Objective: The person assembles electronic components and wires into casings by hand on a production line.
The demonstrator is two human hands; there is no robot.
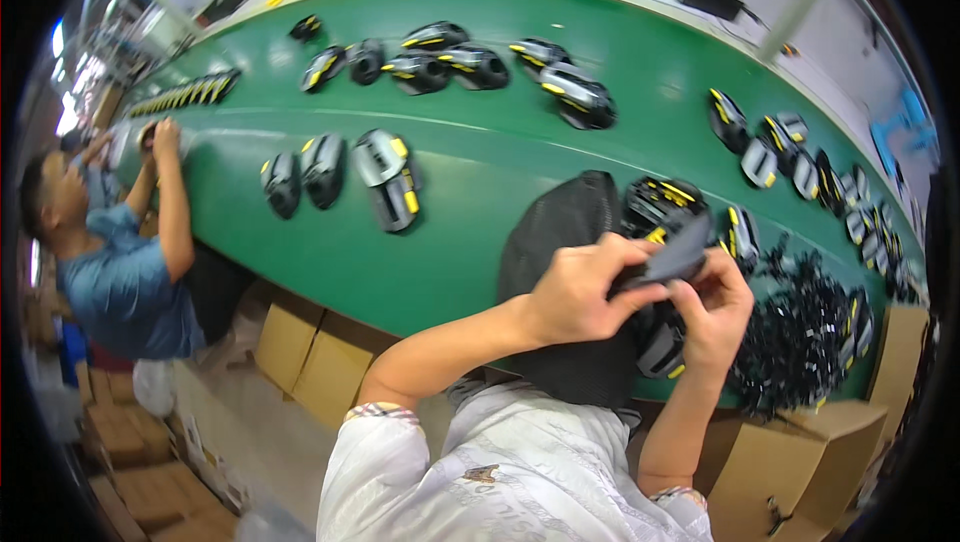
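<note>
My left hand (588, 287) and my right hand (718, 307) are raised together over the front edge of the green table, both closed on a dark grey, thin curved piece (682, 250). Fingers and thumbs pinch it from its two sides; its exact kind does not show. Just beyond the hands lies an opened black shell with yellow parts (665, 197). A black mesh-like thing (558, 227) hangs over the table edge beside my left forearm. Under my hands a grey and black shell (660, 347) is partly hidden.
A pile of small shiny black pieces (805, 332) lies right of my hands. Grey, black and yellow shells (388, 180) stand in groups along the green table (450, 272). Cardboard boxes (315, 347) are below the edge. A co-worker (130, 252) in blue works at left.
</note>
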